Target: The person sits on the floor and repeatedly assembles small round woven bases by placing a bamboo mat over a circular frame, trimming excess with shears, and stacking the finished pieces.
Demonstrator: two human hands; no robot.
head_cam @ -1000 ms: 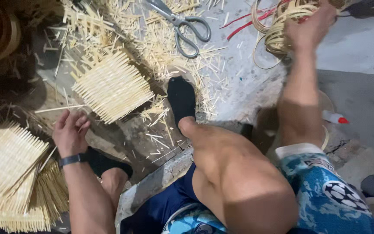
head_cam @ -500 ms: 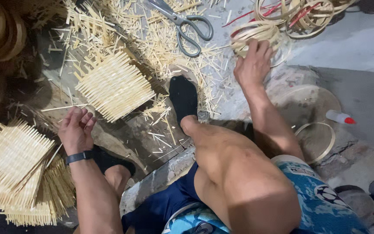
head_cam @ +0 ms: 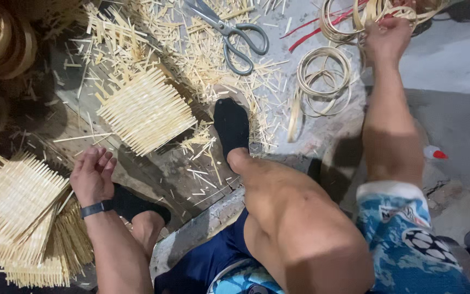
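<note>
Floor: a rough grey concrete floor [head_cam: 452,60] on the right, dark worn boards on the left, seen from above by the seated person.
Legs: a bare knee fills the lower middle; a foot in a black sock [head_cam: 232,123] rests on the boards, and a second black sock [head_cam: 137,203] sits just beside the left wrist.
Stack of mats: a pile of woven bamboo-stick mats [head_cam: 17,212] lies at the lower left, fanned out, its edge just beside the left hand.
Single mat: one woven bamboo-stick mat [head_cam: 145,111] lies flat on the boards, apart from the pile, above the left hand.
Offcuts: short pale bamboo splinters [head_cam: 191,49] are strewn thickly across the upper middle, around the scissors and the foot.
Bamboo rings: coiled thin bamboo hoops [head_cam: 322,76] lie on the concrete just left of the right forearm; more hoops with red strips [head_cam: 365,16] are heaped at the top right.
Scissors: large grey metal scissors [head_cam: 229,34] lie among the splinters, blades closed, near no hand.
Right hand: the right hand [head_cam: 386,39] is stretched out to the top-right heap, its fingers curled around the hoops there, gripping them.
Left hand: the left hand [head_cam: 91,175], with a dark wristband [head_cam: 96,208], is spread loosely and holds nothing, hovering at the edge of the pile.
Small item: a white bottle tip with a red cap [head_cam: 436,153] lies on the concrete to the right.
</note>
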